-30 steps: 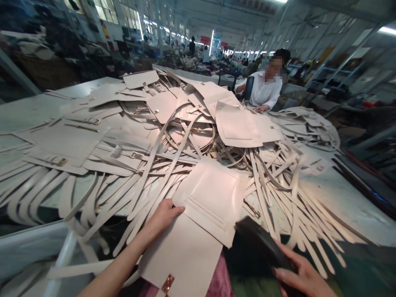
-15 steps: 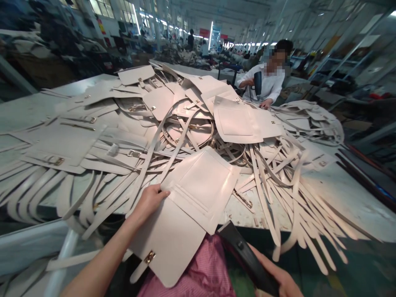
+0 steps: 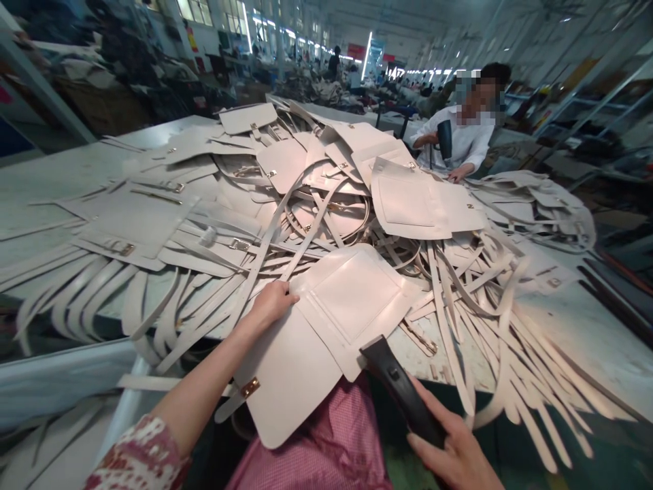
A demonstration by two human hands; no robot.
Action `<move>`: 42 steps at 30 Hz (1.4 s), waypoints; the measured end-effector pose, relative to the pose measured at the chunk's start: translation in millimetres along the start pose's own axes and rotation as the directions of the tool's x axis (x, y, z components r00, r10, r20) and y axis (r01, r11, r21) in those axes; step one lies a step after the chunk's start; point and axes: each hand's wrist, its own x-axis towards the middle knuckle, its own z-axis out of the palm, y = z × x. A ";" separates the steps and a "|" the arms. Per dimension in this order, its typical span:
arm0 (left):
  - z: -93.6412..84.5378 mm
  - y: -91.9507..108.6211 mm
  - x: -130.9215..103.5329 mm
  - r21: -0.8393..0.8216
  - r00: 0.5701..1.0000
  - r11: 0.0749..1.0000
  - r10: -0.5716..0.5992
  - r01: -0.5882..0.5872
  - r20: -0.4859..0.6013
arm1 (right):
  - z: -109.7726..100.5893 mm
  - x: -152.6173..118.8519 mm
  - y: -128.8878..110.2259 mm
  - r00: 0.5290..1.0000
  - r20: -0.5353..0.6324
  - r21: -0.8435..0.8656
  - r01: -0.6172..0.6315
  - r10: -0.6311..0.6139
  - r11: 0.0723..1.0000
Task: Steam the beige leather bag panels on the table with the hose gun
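A beige leather bag piece (image 3: 290, 367) with a stitched pocket panel and a gold clasp slants from the table edge over my lap. My left hand (image 3: 278, 299) pinches its left edge, thumb on top and the other fingers mostly hidden beneath. In my right hand (image 3: 449, 435) is a black tool that looks like a hair dryer (image 3: 400, 388), gripped by its handle. Its flat end is close to the lower right edge of the bag piece; I cannot tell if they touch.
A large heap of similar beige bag pieces (image 3: 286, 163) covers the table (image 3: 556, 320), and loose straps (image 3: 530, 401) hang over its front edge. Across the table a co-worker (image 3: 459, 136) in white holds a dark dryer (image 3: 445, 139). A white-covered surface (image 3: 61, 371) stands at lower left.
The whole view has shifted, so the table and heap appear farther right. The bag piece and both hands appear slightly higher, with the same grips. The tool's tip looks closer to the bag piece's edge.
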 end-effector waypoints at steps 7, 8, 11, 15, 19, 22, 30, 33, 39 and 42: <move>1.5 2.9 4.1 0.057 0.999 0.998 0.014 -0.013 -0.029 | 2.1 -9.6 17.6 0.994 0.100 -0.031 -0.032 0.035 0.999; 1.8 3.0 2.6 0.058 0.999 0.998 0.018 -0.016 -0.028 | 7.0 -5.4 12.7 0.993 0.109 -0.011 -0.047 0.048 0.999; 1.7 3.5 -0.9 0.055 0.999 0.998 0.033 -0.032 -0.023 | 21.1 14.1 -9.5 0.983 0.181 0.105 -0.048 0.028 0.993; 0.0 2.9 -1.8 0.047 0.999 0.998 0.048 -0.047 -0.020 | 21.2 33.7 -28.7 0.976 0.215 0.340 -0.110 0.037 0.934; -0.2 0.6 -2.0 0.042 0.999 0.998 0.049 -0.049 -0.017 | 0.7 34.0 -35.6 0.953 0.274 0.303 -0.214 0.130 0.929; 1.0 -0.4 -3.1 0.038 0.999 0.998 0.044 -0.043 -0.024 | -5.3 40.5 -48.5 0.944 0.308 0.258 -0.200 0.116 0.945; -7.1 8.4 -11.0 0.012 0.998 0.999 0.053 -0.052 -0.035 | 21.1 90.7 -71.5 0.993 0.102 0.281 0.021 -0.052 0.960; -10.6 10.4 -15.8 -0.008 0.998 0.999 0.052 -0.052 -0.046 | 4.3 89.5 -60.4 0.993 -0.120 0.230 0.028 -0.001 0.973; 2.0 11.8 -26.3 -0.039 0.991 0.991 0.126 -0.128 -0.034 | -47.4 66.4 -26.0 0.938 -0.304 0.195 -0.108 0.165 0.975; 9.8 17.4 -36.4 -0.061 0.991 0.989 0.132 -0.132 -0.005 | -67.1 66.6 -12.6 0.928 -0.296 0.290 -0.139 0.227 0.947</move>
